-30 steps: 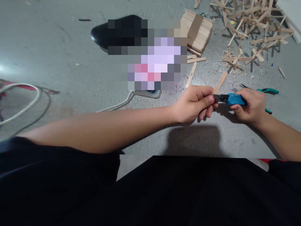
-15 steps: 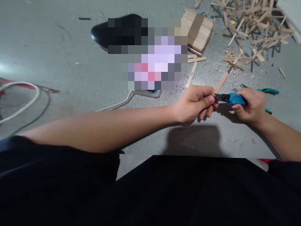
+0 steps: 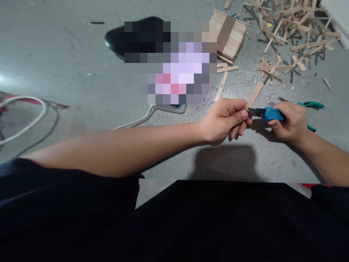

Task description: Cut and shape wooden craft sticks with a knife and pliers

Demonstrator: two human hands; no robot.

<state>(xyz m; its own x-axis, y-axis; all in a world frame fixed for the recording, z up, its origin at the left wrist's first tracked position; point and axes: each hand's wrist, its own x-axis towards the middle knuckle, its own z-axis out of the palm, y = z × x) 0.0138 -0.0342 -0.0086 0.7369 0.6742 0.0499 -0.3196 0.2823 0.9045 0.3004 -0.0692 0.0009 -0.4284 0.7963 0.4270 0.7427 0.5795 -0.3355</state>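
Observation:
My left hand [image 3: 230,118] is closed on a wooden craft stick [image 3: 255,95], pinching its lower end so that the rest slants up and to the right. In my right hand [image 3: 291,120] is a blue utility knife [image 3: 274,114]. Its blade points left and meets the stick right beside my left thumb and fingertips. How deep the edge sits in the wood I cannot tell. Behind my right hand lie green-handled pliers [image 3: 312,105], partly covered by that hand.
A banded bundle of craft sticks [image 3: 231,36] lies at the back, near loose sticks [image 3: 221,86]. Joined sticks [image 3: 297,32] pile up at the back right beside wood shavings [image 3: 268,71]. A black rounded object [image 3: 117,38], a blurred-out patch and a white cable [image 3: 136,120] are to the left.
Almost nothing differs. The knife and my right hand have shifted very slightly left, with the blade still at the stick.

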